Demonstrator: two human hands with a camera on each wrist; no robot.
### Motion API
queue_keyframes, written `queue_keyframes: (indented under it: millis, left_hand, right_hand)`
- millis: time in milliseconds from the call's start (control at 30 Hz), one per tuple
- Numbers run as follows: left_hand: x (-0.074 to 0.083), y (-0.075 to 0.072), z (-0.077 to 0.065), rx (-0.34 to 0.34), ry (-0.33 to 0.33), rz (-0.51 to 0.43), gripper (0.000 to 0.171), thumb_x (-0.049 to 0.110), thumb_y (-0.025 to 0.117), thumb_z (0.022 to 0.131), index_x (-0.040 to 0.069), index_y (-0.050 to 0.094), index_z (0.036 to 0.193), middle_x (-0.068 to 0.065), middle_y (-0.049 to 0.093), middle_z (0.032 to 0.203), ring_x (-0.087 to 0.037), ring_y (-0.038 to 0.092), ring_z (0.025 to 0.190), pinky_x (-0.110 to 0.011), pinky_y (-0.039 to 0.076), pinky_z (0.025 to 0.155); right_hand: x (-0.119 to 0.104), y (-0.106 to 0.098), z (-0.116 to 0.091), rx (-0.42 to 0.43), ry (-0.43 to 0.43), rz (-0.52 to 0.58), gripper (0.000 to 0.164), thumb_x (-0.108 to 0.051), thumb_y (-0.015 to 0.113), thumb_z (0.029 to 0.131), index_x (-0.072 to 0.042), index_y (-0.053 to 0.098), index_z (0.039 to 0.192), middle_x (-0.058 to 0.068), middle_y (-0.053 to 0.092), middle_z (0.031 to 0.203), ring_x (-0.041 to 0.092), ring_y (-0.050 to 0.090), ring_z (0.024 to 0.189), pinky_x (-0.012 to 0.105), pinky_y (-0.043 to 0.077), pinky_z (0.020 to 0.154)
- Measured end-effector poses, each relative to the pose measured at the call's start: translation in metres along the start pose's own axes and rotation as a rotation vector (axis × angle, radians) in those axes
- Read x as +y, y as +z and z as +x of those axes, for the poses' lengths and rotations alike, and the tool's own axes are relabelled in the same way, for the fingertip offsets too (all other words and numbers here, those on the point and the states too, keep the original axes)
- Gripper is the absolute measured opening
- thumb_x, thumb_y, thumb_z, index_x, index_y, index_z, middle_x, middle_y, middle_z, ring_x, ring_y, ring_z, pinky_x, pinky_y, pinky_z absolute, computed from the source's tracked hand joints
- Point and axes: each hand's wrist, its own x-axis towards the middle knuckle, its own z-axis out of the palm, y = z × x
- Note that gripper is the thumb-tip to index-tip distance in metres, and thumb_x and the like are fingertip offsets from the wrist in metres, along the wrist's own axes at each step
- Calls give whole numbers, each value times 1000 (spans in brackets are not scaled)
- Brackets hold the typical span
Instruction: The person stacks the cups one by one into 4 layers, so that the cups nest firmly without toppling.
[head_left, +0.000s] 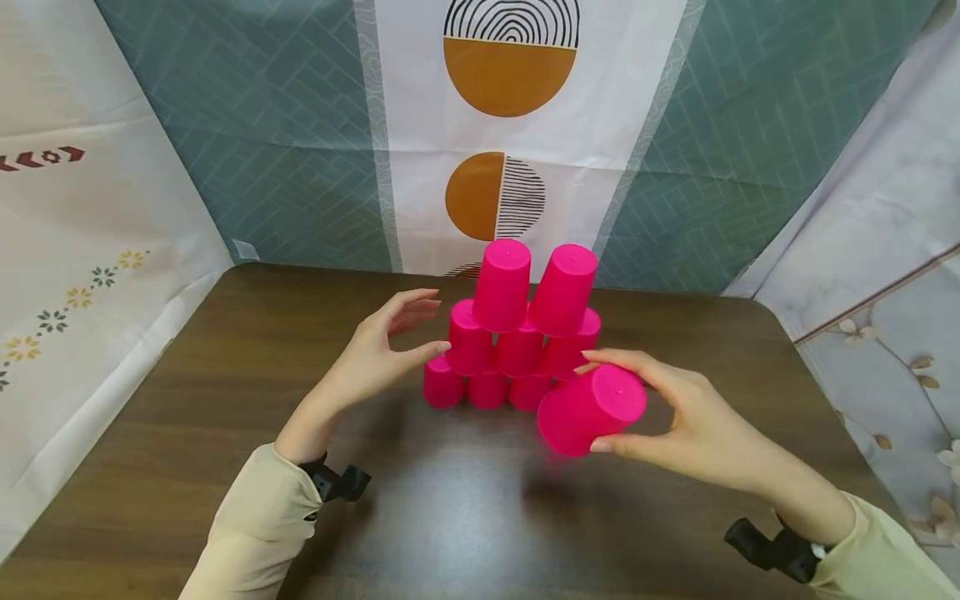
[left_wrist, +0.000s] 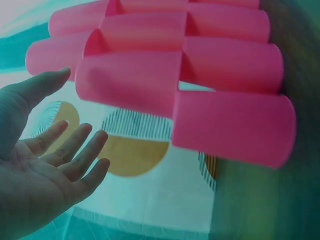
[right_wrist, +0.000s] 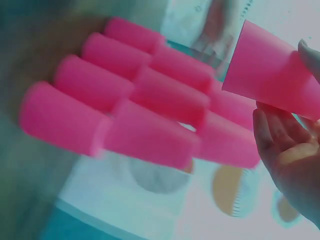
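Bright pink cups stand upside down in a three-tier stack: several along the bottom, three in the middle [head_left: 520, 350] and two on top [head_left: 504, 285]. My right hand [head_left: 701, 425] grips another pink cup [head_left: 592, 408] between thumb and fingers, in front of the stack's lower right; this cup is tilted, its closed base toward the upper right. It partly hides the right end of the bottom row. On the other side my left hand [head_left: 378, 350] holds nothing, its fingers spread and its thumb tip right beside the left middle cup. In the left wrist view the fingers [left_wrist: 80, 165] are apart from the cups.
The stack stands on a dark brown wooden table [head_left: 187, 383], toward its back edge. Behind it hangs a green and white patterned cloth [head_left: 300, 183]. Pale cloths cover the left side [head_left: 82, 233] and the right side [head_left: 885, 275]. Each wrist wears a black strap with a small camera.
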Motion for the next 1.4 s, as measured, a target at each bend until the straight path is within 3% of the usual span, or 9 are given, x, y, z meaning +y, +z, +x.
queue_keyframes:
  millis: [133,233,400,500,700,967,1200,1400]
  left_hand:
    - [-9,-5,-14,26,17,33,54,22,73,82,23,49,130,1,56,127,-19,53,118,-42,41,101]
    - [-14,-6,-26,44,14,41,50,20,73,82,20,52,127,1,57,125,-18,55,116,-44,40,100]
    - [-19,-2,-41,50,-28,42,45,21,73,82,20,55,123,2,59,123,-16,56,114,-44,43,97]
    - [-23,2,-47,28,-55,37,45,23,73,82,21,55,123,2,59,122,-17,56,114,-44,43,97]
    - [-26,11,-64,1,-97,9,44,24,72,83,20,55,123,4,59,121,-17,56,113,-43,44,96]
    - [-15,21,-88,-56,-63,-22,40,26,69,85,24,55,123,8,60,120,-14,56,110,-40,43,97]
    - [-17,21,-101,-93,-80,-47,37,24,66,88,23,55,123,6,59,122,-22,57,111,-36,44,97]
    - [-19,22,-105,-105,-73,-62,35,23,65,89,19,55,122,3,59,121,-22,57,110,-35,44,97]
  right_hand:
    - [-9,-21,15,110,-98,-38,86,-8,89,55,-9,50,132,-1,60,122,5,59,105,13,46,84]
    - [-12,-34,25,154,-153,23,92,4,87,52,1,45,133,3,62,119,7,62,99,14,47,80]
    - [-13,-49,41,202,-217,192,83,6,84,59,12,40,129,10,63,118,16,63,101,17,50,79]
    - [-14,-54,53,252,-234,183,77,2,84,62,12,42,126,8,62,116,17,61,102,17,49,79]
    - [-13,-58,71,332,-133,-36,85,16,81,56,-3,48,132,-2,60,115,8,60,96,14,47,83]
    - [-3,-57,98,384,-38,55,73,4,76,72,-12,47,137,-2,57,121,11,58,95,14,46,82]
    - [-3,-56,122,305,105,99,70,-12,72,80,-28,41,141,1,54,125,12,57,98,17,45,84]
    - [0,-52,134,228,108,63,71,-18,73,80,-33,39,141,2,55,125,11,57,100,18,45,83]
